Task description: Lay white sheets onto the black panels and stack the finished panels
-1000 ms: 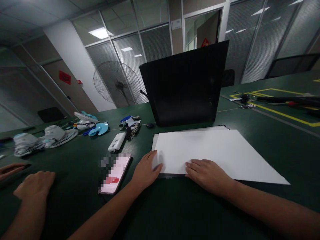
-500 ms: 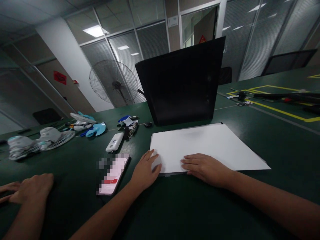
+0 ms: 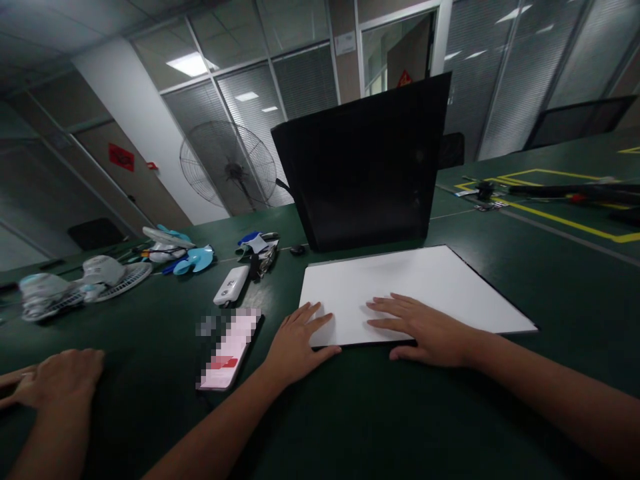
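A flat white sheet (image 3: 400,280) with a thin dark border showing along its edges lies on the green table. My left hand (image 3: 299,341) rests at its near left corner, fingers spread on the white surface and thumb just past the front edge. Palm down, my right hand (image 3: 425,332) lies across the middle of the front edge. Its fingers are apart on the sheet, and its thumb sits below the edge. Neither hand grips anything. Directly behind the sheet a large black panel (image 3: 367,167) stands upright, leaning slightly back.
Left of my hand lies a phone (image 3: 233,353), its screen partly pixelated, with a white power bank (image 3: 231,285) beyond it. Small fans (image 3: 107,277) stand farther left. Another person's hands (image 3: 60,377) rest at the left edge. Yellow tape (image 3: 565,217) marks the table at right.
My fingers have spread wider, and both thumbs have moved out past the front edge. The sheet's near right corner has shifted slightly left and up, and its dark border shows more evenly.
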`<state>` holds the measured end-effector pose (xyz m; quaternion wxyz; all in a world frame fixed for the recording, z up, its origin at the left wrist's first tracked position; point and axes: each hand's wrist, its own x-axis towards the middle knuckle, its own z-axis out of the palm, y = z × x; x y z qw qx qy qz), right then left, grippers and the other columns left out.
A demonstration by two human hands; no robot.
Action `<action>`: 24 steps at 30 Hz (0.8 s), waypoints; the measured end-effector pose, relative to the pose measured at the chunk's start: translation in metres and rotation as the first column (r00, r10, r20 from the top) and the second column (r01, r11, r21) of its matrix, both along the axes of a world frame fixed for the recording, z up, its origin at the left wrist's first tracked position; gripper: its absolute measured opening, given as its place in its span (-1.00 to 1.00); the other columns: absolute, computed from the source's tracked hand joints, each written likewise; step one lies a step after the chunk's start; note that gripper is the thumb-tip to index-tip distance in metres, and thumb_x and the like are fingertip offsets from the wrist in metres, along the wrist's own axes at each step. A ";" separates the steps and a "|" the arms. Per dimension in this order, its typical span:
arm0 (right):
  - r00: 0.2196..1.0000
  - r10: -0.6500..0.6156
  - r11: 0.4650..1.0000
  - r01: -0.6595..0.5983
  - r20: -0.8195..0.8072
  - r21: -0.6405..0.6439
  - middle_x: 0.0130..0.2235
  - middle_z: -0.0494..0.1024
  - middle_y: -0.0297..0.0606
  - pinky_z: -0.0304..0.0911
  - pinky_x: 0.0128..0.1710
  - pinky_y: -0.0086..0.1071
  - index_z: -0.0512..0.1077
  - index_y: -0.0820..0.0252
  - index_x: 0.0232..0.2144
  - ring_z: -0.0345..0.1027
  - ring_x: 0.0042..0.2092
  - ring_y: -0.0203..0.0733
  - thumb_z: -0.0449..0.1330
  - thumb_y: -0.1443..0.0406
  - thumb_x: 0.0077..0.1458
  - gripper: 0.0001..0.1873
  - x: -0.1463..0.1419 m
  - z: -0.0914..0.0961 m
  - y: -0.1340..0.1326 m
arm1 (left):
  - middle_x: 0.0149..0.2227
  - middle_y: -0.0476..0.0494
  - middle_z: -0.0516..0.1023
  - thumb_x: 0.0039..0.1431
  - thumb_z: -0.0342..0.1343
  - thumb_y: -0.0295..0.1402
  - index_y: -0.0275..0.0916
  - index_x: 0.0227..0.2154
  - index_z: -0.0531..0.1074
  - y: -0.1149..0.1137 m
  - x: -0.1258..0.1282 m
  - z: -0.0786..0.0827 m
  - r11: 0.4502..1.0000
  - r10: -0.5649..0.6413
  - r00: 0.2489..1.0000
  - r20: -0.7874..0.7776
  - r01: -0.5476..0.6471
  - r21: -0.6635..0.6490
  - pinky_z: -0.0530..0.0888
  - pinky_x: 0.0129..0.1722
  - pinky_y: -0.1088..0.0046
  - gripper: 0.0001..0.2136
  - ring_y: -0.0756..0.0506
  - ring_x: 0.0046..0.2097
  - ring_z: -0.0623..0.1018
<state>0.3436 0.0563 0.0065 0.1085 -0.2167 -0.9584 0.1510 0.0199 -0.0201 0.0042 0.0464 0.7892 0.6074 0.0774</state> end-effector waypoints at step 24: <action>0.925 0.368 0.511 -0.112 -0.100 0.852 -0.14 0.62 -0.04 0.45 -0.35 -0.31 0.52 0.40 -0.09 0.52 -0.17 -0.13 0.12 0.43 0.25 -0.76 0.004 0.008 -0.011 | 0.40 -0.24 0.22 0.19 0.18 0.09 -0.14 0.35 0.22 -0.008 0.008 0.009 0.972 -0.054 0.991 -0.126 0.081 0.222 0.07 0.40 -0.11 -0.26 -0.36 0.41 0.18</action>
